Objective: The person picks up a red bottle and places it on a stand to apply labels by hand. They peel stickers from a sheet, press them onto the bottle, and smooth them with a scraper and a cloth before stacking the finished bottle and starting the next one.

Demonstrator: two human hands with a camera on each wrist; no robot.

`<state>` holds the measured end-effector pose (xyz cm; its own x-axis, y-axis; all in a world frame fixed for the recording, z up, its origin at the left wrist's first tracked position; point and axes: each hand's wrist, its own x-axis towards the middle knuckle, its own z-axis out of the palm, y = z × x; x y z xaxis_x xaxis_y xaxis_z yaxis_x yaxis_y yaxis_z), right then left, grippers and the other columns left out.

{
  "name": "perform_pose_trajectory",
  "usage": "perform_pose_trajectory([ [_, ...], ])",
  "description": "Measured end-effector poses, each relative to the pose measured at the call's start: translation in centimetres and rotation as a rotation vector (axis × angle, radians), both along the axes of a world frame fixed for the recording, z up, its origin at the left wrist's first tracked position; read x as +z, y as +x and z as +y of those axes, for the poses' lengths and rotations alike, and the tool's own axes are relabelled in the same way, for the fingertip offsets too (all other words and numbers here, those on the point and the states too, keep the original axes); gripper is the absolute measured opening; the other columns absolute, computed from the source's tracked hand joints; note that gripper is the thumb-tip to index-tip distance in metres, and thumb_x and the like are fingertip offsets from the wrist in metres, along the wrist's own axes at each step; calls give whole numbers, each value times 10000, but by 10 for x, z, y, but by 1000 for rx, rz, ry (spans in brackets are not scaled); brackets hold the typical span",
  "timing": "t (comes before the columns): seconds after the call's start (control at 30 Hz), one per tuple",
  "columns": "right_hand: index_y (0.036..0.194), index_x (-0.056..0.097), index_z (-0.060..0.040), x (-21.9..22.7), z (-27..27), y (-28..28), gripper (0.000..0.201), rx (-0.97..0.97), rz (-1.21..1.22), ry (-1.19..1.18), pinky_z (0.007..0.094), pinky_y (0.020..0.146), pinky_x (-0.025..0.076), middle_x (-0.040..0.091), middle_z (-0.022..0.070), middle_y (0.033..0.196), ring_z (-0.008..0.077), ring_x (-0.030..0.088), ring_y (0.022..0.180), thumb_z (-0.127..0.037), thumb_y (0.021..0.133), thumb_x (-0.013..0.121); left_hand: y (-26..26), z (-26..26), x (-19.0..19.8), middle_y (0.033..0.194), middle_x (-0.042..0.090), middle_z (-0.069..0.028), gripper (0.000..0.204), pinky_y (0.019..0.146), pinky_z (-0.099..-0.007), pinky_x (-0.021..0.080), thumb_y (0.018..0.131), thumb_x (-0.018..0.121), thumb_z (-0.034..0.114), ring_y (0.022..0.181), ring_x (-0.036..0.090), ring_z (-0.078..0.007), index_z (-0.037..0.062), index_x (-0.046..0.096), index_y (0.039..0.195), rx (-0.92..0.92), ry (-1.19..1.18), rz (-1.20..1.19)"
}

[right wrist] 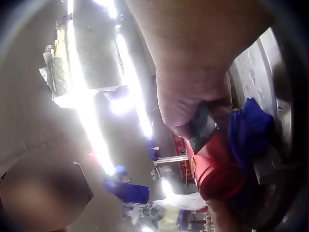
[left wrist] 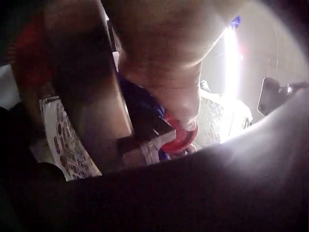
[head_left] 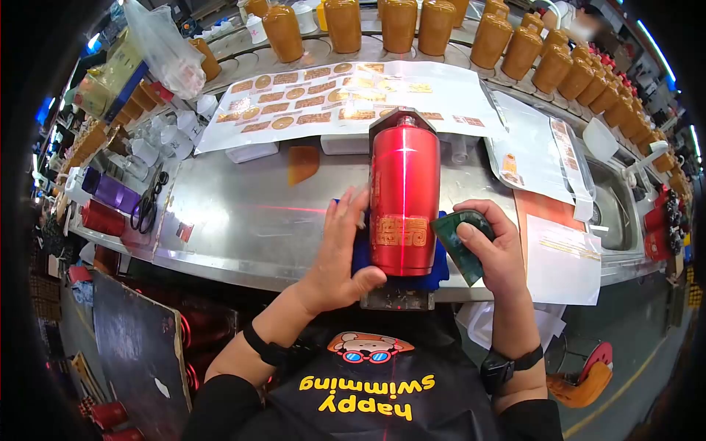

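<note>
A glossy red bottle (head_left: pixel 407 176) lies on a blue cloth (head_left: pixel 441 268) over a stand at the bench's front edge, its neck pointing away from me. Near its base, a gold patterned decal (head_left: pixel 401 231) sits on the upper side. My left hand (head_left: pixel 331 257) rests along the bottle's left side, fingers extended and thumb by the base. Between thumb and fingers, my right hand (head_left: pixel 500 250) pinches a dark green scraper (head_left: pixel 457 253), its edge right at the decal's right end. In the right wrist view the scraper (right wrist: pixel 205 126) overlaps the bottle (right wrist: pixel 217 169).
Behind the bottle lies a white sheet (head_left: pixel 220 136) of gold decals. Brown bottles (head_left: pixel 346 29) line the conveyor at the back. An amber scraper piece (head_left: pixel 303 163) lies on the metal bench. Scissors (head_left: pixel 149 202) are at left, a sink (head_left: pixel 614 213) at right.
</note>
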<state>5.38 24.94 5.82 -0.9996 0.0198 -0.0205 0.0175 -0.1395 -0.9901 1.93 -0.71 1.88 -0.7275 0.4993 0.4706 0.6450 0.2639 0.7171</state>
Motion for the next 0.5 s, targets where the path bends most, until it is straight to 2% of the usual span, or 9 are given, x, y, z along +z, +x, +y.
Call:
perform_pose_trajectory([
  [0.1, 1114, 617, -25, 4, 0, -3, 239, 21, 29, 74, 221, 690, 513, 648, 23, 919, 68, 610, 786, -102, 897, 680, -17, 0, 18, 1524, 315, -248, 685, 1167, -518, 154, 967, 525, 470, 1434, 217, -455, 18, 355, 1453, 11, -15, 1],
  [0.13, 1113, 619, -25, 5, 0, -5, 241, 28, 44, 103, 221, 701, 512, 651, 24, 924, 68, 610, 792, -108, 897, 683, -19, 6, 27, 1522, 327, -243, 474, 1160, -506, 181, 971, 543, 324, 1428, 226, -456, 58, 498, 1360, 25, 26, -1],
  [0.23, 1114, 622, -26, 11, -4, -7, 248, 75, 57, 113, 220, 735, 504, 655, 22, 929, 66, 607, 815, -120, 896, 693, -32, 14, 41, 1531, 326, -238, 360, 1169, -494, 164, 923, 571, 202, 1429, 222, -452, 86, 587, 1263, -34, -56, 109],
  [0.37, 1151, 620, -21, 15, -3, -7, 258, 124, 108, 171, 223, 755, 501, 660, 21, 956, 65, 601, 843, -99, 911, 672, -35, 27, 57, 1544, 314, -235, 244, 1176, -488, 135, 847, 584, 93, 1441, 190, -439, 104, 652, 1081, -98, -113, 132],
  [0.47, 1182, 620, -17, 20, -4, 1, 283, -44, 134, 148, 240, 767, 509, 657, 84, 1110, 88, 614, 853, -58, 905, 654, -38, 28, 53, 1539, 326, -236, 191, 1176, -492, 127, 826, 589, 71, 1442, 182, -429, 109, 651, 1003, -123, -89, 132],
  [0.5, 1186, 624, -23, 18, -3, 0, 291, -34, 202, 257, 242, 765, 511, 635, 110, 1168, 96, 621, 851, -51, 899, 654, -39, 27, 52, 1538, 330, -236, 182, 1176, -493, 129, 820, 591, 66, 1440, 187, -427, 110, 648, 987, -134, -63, 121],
])
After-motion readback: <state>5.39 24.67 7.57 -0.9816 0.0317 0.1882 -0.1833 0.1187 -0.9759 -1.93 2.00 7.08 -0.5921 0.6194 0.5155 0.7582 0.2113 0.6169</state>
